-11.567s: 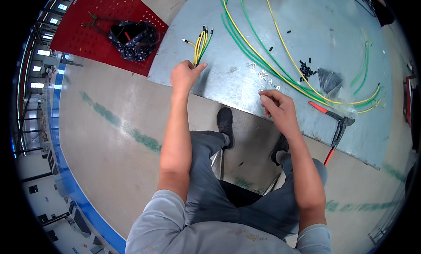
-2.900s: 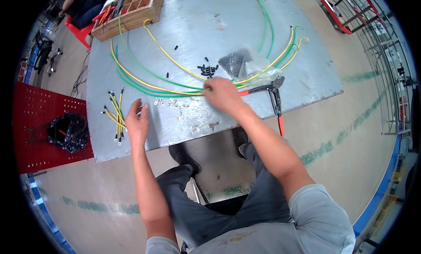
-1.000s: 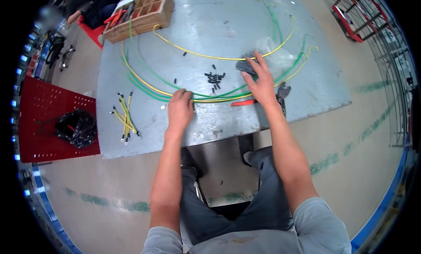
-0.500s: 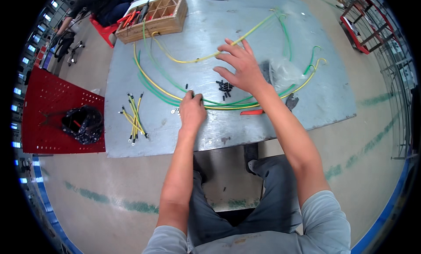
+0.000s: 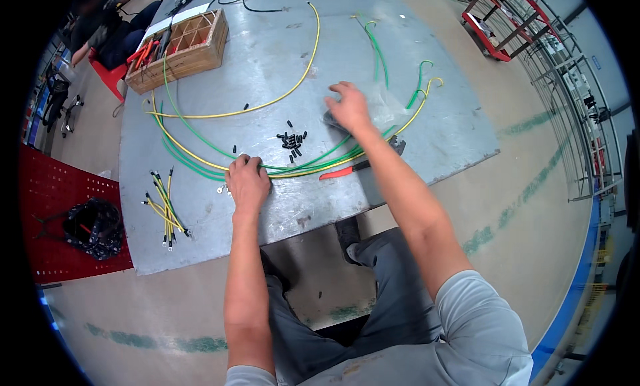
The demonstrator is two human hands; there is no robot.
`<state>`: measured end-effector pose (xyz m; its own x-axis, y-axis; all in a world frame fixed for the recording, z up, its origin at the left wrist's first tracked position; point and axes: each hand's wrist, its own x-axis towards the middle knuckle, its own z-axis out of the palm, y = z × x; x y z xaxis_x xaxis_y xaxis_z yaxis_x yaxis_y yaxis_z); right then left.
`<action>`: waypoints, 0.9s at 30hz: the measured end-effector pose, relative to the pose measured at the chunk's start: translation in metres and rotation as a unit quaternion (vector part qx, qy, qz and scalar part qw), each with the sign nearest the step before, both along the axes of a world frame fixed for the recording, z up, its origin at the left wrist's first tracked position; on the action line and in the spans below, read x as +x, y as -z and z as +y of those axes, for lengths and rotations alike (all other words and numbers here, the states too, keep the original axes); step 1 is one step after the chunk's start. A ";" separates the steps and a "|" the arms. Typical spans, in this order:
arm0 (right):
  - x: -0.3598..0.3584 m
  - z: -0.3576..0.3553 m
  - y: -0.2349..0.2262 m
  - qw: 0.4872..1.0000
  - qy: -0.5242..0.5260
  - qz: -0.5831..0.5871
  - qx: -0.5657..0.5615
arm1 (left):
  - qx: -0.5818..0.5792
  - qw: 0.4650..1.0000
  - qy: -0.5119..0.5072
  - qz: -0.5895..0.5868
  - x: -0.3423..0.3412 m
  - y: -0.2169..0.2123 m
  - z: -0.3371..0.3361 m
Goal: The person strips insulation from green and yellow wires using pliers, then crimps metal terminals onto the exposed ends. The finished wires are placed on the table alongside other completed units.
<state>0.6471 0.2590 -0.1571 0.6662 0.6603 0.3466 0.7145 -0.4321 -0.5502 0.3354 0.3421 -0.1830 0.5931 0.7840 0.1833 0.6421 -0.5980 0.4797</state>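
Note:
My left hand (image 5: 249, 183) rests on the table over a bundle of green and yellow cables, its bent fingers apart; whatever lies under the palm is hidden. The green cables (image 5: 193, 165) and a yellow cable (image 5: 408, 121) curve across the table beneath it. My right hand (image 5: 350, 109) is open at a clear plastic bag (image 5: 383, 105) with something dark under its near side. Between the hands lies a pile of small black sleeves (image 5: 292, 143). A separate yellow cable (image 5: 283, 96) makes a wide arc beyond them. Silver ring lugs (image 5: 221, 189) sit beside my left hand.
A red-handled tool (image 5: 337, 175) lies near the front edge. Short yellow-green cables with lugs (image 5: 165, 206) lie at the left. A wooden compartment box (image 5: 193, 49) with tools stands at the far left. A red perforated panel (image 5: 60, 186) holds a dark bag. Another person sits beyond.
My right hand has let go of the yellow cable, which now lies on the table, and has come to the plastic bag. My left hand stays on the cables. The view has shifted.

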 end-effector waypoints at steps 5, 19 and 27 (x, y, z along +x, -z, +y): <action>0.052 -0.028 -0.008 0.974 0.176 0.032 -0.140 | 0.015 1.000 -0.007 -0.013 -0.003 0.004 0.003; 0.201 -0.042 0.018 0.968 0.200 0.137 -0.059 | 0.068 0.996 0.012 -0.050 0.001 -0.018 0.001; 0.193 -0.020 0.030 0.793 0.076 0.604 -0.040 | 0.071 0.995 0.025 -0.070 -0.003 -0.040 -0.004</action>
